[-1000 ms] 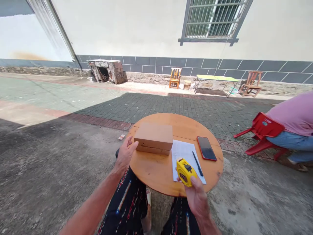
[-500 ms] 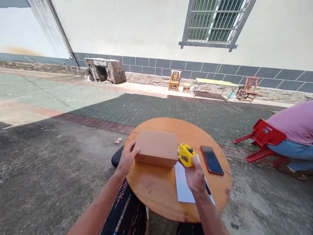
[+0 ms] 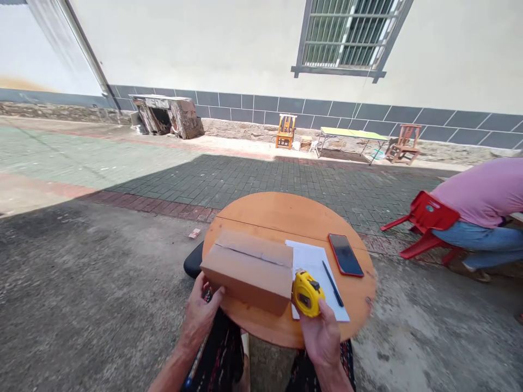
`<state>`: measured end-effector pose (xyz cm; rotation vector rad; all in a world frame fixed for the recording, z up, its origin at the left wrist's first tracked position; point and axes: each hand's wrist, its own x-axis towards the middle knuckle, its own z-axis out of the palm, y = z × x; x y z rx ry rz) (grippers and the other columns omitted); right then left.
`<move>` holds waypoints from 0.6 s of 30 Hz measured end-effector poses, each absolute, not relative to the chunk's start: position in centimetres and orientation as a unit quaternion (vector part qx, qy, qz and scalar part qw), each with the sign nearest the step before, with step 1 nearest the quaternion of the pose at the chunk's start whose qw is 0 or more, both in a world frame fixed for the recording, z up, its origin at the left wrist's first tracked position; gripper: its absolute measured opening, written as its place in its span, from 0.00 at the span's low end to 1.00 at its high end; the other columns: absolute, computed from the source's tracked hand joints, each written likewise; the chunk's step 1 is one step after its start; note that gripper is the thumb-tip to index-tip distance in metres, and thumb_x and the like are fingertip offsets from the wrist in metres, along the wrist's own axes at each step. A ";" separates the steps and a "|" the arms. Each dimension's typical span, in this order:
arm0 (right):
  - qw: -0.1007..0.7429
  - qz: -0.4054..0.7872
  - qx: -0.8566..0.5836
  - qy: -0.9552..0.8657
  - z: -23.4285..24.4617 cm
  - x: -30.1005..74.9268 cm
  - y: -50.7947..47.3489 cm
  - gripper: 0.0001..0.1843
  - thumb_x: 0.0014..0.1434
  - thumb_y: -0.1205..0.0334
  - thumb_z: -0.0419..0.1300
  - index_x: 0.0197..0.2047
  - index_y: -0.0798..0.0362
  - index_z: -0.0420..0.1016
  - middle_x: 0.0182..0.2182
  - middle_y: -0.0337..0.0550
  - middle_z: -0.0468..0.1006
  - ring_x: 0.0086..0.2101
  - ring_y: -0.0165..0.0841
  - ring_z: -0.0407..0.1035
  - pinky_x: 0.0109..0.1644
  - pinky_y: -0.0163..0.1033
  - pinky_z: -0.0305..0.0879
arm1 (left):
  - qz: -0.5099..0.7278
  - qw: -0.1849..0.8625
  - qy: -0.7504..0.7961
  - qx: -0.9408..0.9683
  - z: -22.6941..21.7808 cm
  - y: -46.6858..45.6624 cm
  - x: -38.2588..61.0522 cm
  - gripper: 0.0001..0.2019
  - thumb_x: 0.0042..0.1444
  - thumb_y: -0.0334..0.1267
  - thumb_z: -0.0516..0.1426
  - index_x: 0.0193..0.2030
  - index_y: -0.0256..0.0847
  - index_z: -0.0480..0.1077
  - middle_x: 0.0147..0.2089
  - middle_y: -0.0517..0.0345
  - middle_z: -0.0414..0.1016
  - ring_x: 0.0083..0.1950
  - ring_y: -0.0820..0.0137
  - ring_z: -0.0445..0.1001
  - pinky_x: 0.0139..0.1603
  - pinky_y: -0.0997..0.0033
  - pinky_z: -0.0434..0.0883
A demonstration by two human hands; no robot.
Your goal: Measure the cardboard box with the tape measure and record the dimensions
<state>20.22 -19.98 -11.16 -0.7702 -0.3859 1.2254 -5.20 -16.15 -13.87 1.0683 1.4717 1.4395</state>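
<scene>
A brown cardboard box [image 3: 253,253], a seam running along its upper face, is at the near left of the round wooden table [image 3: 278,209]. My left hand [image 3: 200,313] grips its near left corner, thumb on the front face and fingers round the left side. In my right hand [image 3: 321,332] is a yellow tape measure [image 3: 307,294], held close against the box's right end; some of those fingers are hidden beneath it. White paper [image 3: 306,253] lies partly under the tape measure, and a black pen [image 3: 333,284] rests on the paper.
A phone with a red edge [image 3: 345,254] lies on the table's right side. Further right, a person in a pink top [image 3: 486,190] sits on a red plastic chair [image 3: 433,213]. Along the far wall stand wooden chairs and a folding table [image 3: 353,133].
The box has come nearer to me and turned, so its seamed face shows. Both hands moved nearer with it, the right still holding the tape measure. More of the paper and pen is uncovered.
</scene>
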 end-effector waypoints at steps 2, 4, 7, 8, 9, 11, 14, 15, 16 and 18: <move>0.730 0.561 -0.338 -0.195 -10.4 20.3 -18.9 0.27 0.56 0.51 0.62 0.59 0.45 0.74 0.51 0.44 0.80 0.52 0.46 0.73 0.59 0.55 0.67 | 0.564 0.387 0.585 0.435 -13.5 -15.2 -4.8 0.34 0.47 0.48 0.66 0.61 0.43 0.63 0.59 0.47 0.71 0.61 0.53 0.69 0.61 0.58 0.65; 0.727 0.563 -0.333 -0.208 -9.9 20.9 -18.7 0.27 0.55 0.50 0.62 0.57 0.46 0.75 0.48 0.45 0.81 0.50 0.47 0.75 0.57 0.56 0.69 | 0.559 0.374 0.590 0.447 -13.0 -14.9 -4.7 0.35 0.47 0.49 0.65 0.62 0.43 0.63 0.61 0.46 0.69 0.61 0.52 0.69 0.61 0.56 0.65; 0.711 0.579 -0.337 -0.216 -10.3 22.6 -20.6 0.24 0.56 0.46 0.61 0.52 0.47 0.79 0.46 0.48 0.82 0.46 0.50 0.76 0.52 0.58 0.71 | 0.549 0.301 0.627 0.464 -12.0 -17.0 -4.8 0.33 0.52 0.49 0.62 0.64 0.46 0.61 0.64 0.47 0.65 0.61 0.53 0.67 0.63 0.55 0.63; 0.703 0.585 -0.340 -0.219 -10.7 23.1 -21.7 0.24 0.55 0.45 0.61 0.50 0.48 0.80 0.45 0.49 0.82 0.46 0.51 0.76 0.50 0.59 0.72 | 0.548 0.267 0.640 0.468 -11.7 -18.3 -4.7 0.31 0.53 0.49 0.61 0.63 0.47 0.62 0.64 0.49 0.66 0.60 0.54 0.67 0.64 0.56 0.62; 0.694 0.592 -0.344 -0.224 -11.1 23.6 -22.9 0.24 0.54 0.44 0.62 0.48 0.48 0.81 0.44 0.50 0.83 0.45 0.51 0.76 0.49 0.58 0.72 | 0.549 0.243 0.647 0.470 -11.3 -19.7 -4.5 0.28 0.54 0.49 0.61 0.61 0.48 0.64 0.61 0.51 0.69 0.59 0.54 0.68 0.64 0.57 0.61; 0.671 0.601 -0.356 -0.249 -11.6 24.3 -25.1 0.24 0.51 0.42 0.64 0.46 0.48 0.82 0.42 0.50 0.83 0.43 0.51 0.76 0.45 0.56 0.73 | 0.538 0.282 0.634 0.479 -10.4 -22.5 -3.7 0.22 0.53 0.50 0.61 0.54 0.48 0.71 0.52 0.52 0.75 0.53 0.56 0.71 0.60 0.60 0.65; 0.602 0.614 -0.384 -0.337 -11.0 24.7 -27.6 0.28 0.48 0.40 0.65 0.48 0.47 0.81 0.45 0.49 0.82 0.42 0.48 0.75 0.44 0.52 0.72 | 0.450 0.505 0.551 0.489 -9.4 -25.4 -1.0 0.21 0.50 0.56 0.63 0.46 0.45 0.76 0.43 0.51 0.78 0.45 0.57 0.76 0.45 0.64 0.73; 0.564 0.618 -0.390 -0.384 -10.5 24.8 -28.2 0.31 0.47 0.38 0.65 0.50 0.47 0.81 0.45 0.48 0.82 0.42 0.48 0.75 0.45 0.50 0.71 | 0.416 0.568 0.525 0.478 -9.2 -26.0 0.0 0.24 0.49 0.58 0.63 0.46 0.44 0.77 0.42 0.50 0.79 0.41 0.58 0.76 0.38 0.65 0.74; 0.520 0.621 -0.398 -0.431 -10.0 24.8 -28.8 0.33 0.46 0.38 0.66 0.51 0.48 0.80 0.45 0.47 0.82 0.42 0.49 0.74 0.45 0.50 0.71 | 0.381 0.620 0.503 0.467 -9.1 -26.4 1.0 0.26 0.48 0.60 0.63 0.46 0.43 0.77 0.39 0.50 0.79 0.37 0.60 0.76 0.32 0.66 0.73; 0.435 0.602 -0.435 -0.509 -9.1 24.5 -29.9 0.33 0.45 0.39 0.67 0.52 0.47 0.80 0.45 0.46 0.82 0.44 0.49 0.74 0.47 0.48 0.69 | 0.311 0.687 0.475 0.453 -9.2 -27.0 2.4 0.28 0.44 0.64 0.64 0.42 0.43 0.79 0.33 0.52 0.78 0.30 0.63 0.74 0.25 0.68 0.69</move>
